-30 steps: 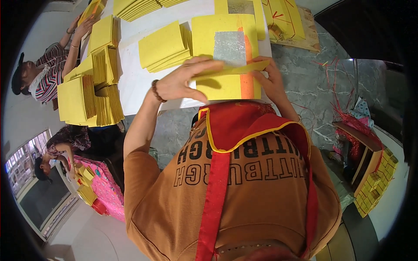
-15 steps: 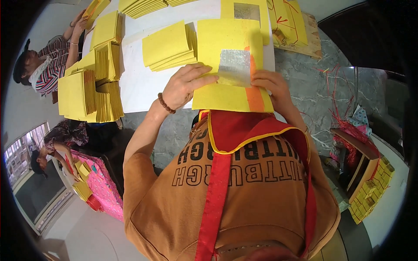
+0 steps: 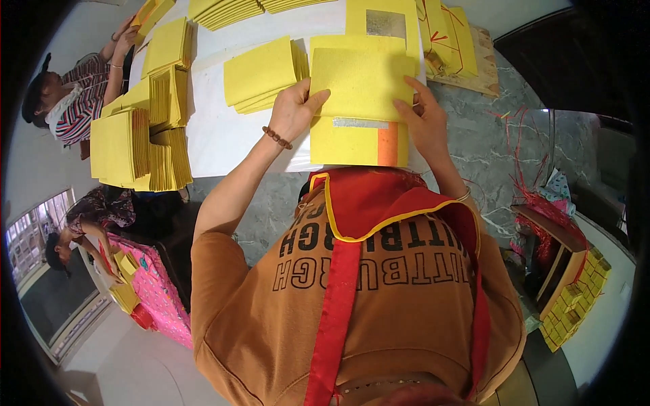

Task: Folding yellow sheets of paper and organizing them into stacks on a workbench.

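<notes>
A yellow paper sheet (image 3: 359,84) lies at the near edge of the white table, partly folded over itself. Below the fold, a thin strip of a silver patch (image 3: 359,123) and an orange stripe (image 3: 388,145) show. My left hand (image 3: 296,111) pinches the sheet's left edge, thumb on top. At the opposite edge, my right hand (image 3: 425,122) grips the paper, its thumb pressing on the surface. Beneath and beyond it are more yellow sheets, one with a silver patch (image 3: 386,24). A small fanned stack of folded yellow papers (image 3: 261,71) rests left of the sheet.
Bundles of folded yellow paper (image 3: 122,149) line the table's left side, with more stacks (image 3: 223,12) at the far edge. Tied yellow bundles (image 3: 453,40) sit on a wooden board at right. Two other people work at left, one by a pink cloth (image 3: 159,291).
Both hands have moved slightly away from me along the sheet's sides. A yellow layer now covers most of the silver patch that lay exposed before.
</notes>
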Motion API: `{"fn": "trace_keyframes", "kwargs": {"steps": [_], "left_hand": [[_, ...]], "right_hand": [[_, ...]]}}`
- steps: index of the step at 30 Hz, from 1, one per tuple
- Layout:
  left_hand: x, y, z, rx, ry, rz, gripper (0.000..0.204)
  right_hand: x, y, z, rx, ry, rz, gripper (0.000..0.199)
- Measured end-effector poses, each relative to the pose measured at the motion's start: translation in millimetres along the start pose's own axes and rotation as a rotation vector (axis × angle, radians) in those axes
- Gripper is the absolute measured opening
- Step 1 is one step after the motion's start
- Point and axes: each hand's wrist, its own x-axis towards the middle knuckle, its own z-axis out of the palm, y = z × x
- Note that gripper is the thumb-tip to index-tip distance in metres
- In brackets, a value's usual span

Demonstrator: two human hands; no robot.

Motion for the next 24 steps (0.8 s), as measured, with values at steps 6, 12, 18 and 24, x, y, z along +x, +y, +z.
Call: {"fn": "trace_keyframes", "kwargs": {"steps": [6,12,18,24], "left_hand": [[5.6,3.2,4.7,-0.301,0.019,-0.061,0.029],[0.4,54.1,-13.1,0.152,0.013,-0.103,0.049],[0.6,57.8,10.1,0.780,0.011,0.732,0.053],[-4.2,35.5,28.0,0.934,-0.195,0.655,0.061]], "right_hand": [[6.3,-2.3,1.7,-0.114,0.023,0.031,0.035],[9.2,5.0,3.4,-0.107,0.041,0.036,0.036],[9.1,3.8,2.8,-0.105,0.034,0.056,0.036],[5.9,-11.0,3.5,-0.130,-0.003,0.108,0.038]]}}
